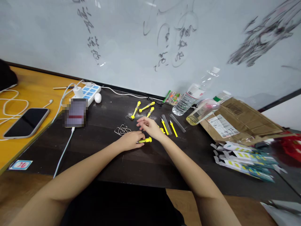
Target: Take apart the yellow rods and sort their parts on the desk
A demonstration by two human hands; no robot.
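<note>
My left hand (pixel 131 141) is closed around a small yellow-ended stick-like piece (pixel 147 140) lying low over the dark table. My right hand (pixel 152 128) hovers just above and to the right, fingers apart, with nothing visible in them. Bent metal wire hooks (pixel 121 129) lie in a loose heap beyond my left hand. Farther back are several yellow-ended pieces, one of them (pixel 135 110) with a wire hook attached. To the right of my right hand, slim yellow sticks (pixel 173 129) lie beside clear tubes (pixel 178 123). Another yellow part is partly hidden behind my right wrist.
A water bottle (pixel 188 99), a second bottle (pixel 202 113) and a cardboard package (pixel 227 121) stand at the right, with printed packets (pixel 246 161) in front. On the left are a charging phone (pixel 75 113), a power strip (pixel 90 92) and another phone (pixel 27 123). A whiteboard (pixel 127 47) rises behind.
</note>
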